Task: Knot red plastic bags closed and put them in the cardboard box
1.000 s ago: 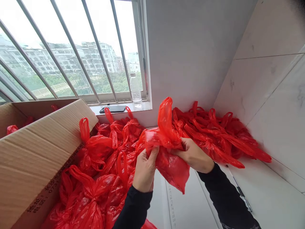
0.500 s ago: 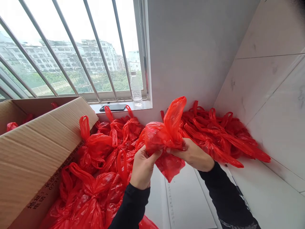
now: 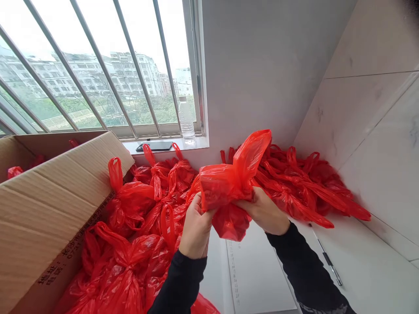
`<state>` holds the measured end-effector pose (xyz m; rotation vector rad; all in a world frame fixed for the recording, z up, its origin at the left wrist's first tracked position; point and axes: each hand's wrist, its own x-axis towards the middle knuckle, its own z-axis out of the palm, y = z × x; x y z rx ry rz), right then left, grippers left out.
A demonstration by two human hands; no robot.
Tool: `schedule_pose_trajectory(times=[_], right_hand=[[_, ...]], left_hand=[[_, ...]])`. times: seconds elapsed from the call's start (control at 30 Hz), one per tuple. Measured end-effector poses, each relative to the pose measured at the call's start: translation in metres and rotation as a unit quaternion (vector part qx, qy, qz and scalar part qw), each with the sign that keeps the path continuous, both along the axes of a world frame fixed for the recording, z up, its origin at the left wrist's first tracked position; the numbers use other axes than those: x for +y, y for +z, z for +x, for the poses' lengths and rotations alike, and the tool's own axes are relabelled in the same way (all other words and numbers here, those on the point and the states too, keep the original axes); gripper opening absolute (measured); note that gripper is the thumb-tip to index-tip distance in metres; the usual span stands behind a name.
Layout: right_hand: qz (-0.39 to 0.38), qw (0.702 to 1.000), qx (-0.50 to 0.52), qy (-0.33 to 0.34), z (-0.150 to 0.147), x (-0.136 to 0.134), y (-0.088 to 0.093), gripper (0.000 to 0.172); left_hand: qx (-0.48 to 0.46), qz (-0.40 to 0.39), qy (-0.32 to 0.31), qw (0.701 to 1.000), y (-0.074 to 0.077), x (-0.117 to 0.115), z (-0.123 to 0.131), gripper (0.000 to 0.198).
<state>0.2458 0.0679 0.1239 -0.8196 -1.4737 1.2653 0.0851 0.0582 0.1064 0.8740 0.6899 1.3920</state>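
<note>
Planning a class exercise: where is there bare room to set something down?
The widest bare patch is white tabletop, between the pen, tiled wall and right-hand bag pile. A smaller one lies on the paper, below the held red bag, between the sleeves. It is crowded at left, where a bag heap borders the cardboard box.

The windowsill (image 3: 202, 142) bears a phone (image 3: 156, 147) and bottle (image 3: 187, 123).

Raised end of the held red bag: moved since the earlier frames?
Yes. The raised end of the held red bag has swung right, farther from the right corner of the window sill.
</note>
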Motion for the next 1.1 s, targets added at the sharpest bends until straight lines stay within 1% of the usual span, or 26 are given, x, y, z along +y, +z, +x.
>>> schedule_pose_trajectory(times=[0.1, 0.17, 0.23, 0.4, 0.53, 0.6, 0.67, 0.73, 0.77, 0.83, 0.9, 1.03, 1.1], right_hand=[[0.007, 0.997, 0.046, -0.055, 0.000, 0.005, -0.007, 0.007], [0.002, 0.995, 0.066, -0.074, 0.000, 0.007, -0.010, 0.008], [-0.011, 0.995, 0.071, -0.068, 0.001, 0.009, -0.010, 0.013], [-0.028, 0.998, 0.045, -0.029, 0.002, 0.007, -0.006, 0.022], [-0.044, 0.999, 0.016, 0.002, 0.001, 0.005, -0.005, 0.024], [-0.035, 0.999, 0.029, -0.006, 0.001, 0.006, -0.006, 0.023], [-0.018, 0.998, 0.050, -0.023, 0.001, 0.007, -0.008, 0.021], [-0.008, 0.997, 0.059, -0.041, 0.001, 0.008, -0.010, 0.017], [-0.009, 0.997, 0.057, -0.048, 0.002, 0.009, -0.011, 0.015], [-0.013, 0.997, 0.049, -0.059, 0.002, 0.010, -0.012, 0.014], [-0.017, 0.998, 0.030, -0.055, 0.003, 0.009, -0.011, 0.016], [-0.018, 0.999, -0.040, -0.007, 0.006, 0.008, -0.007, 0.024], [-0.029, 0.998, -0.060, 0.004, 0.007, 0.008, -0.006, 0.028]], left_hand=[[-0.023, -0.045, -0.075, 0.996, 0.005, -0.004, 0.002, 0.034], [-0.014, -0.064, -0.102, 0.993, 0.004, -0.005, 0.003, 0.028], [0.000, -0.060, -0.091, 0.994, 0.001, -0.005, 0.004, 0.027], [0.040, -0.035, -0.027, 0.998, -0.008, 0.001, 0.004, 0.032], [0.058, -0.048, 0.015, 0.997, -0.008, 0.002, 0.004, 0.035], [0.069, -0.067, 0.001, 0.995, -0.005, 0.001, 0.004, 0.039], [0.085, -0.083, -0.052, 0.992, -0.002, -0.002, 0.004, 0.039], [0.087, -0.085, -0.111, 0.986, 0.001, -0.005, 0.005, 0.034], [0.081, -0.080, -0.125, 0.986, 0.002, -0.005, 0.005, 0.030], [0.062, -0.067, -0.124, 0.988, 0.002, -0.006, 0.006, 0.022], [0.045, -0.056, -0.106, 0.992, 0.000, -0.005, 0.007, 0.019], [0.031, -0.044, -0.069, 0.996, -0.003, 0.000, 0.005, 0.025], [0.026, -0.041, -0.054, 0.997, -0.005, 0.002, 0.004, 0.027]])
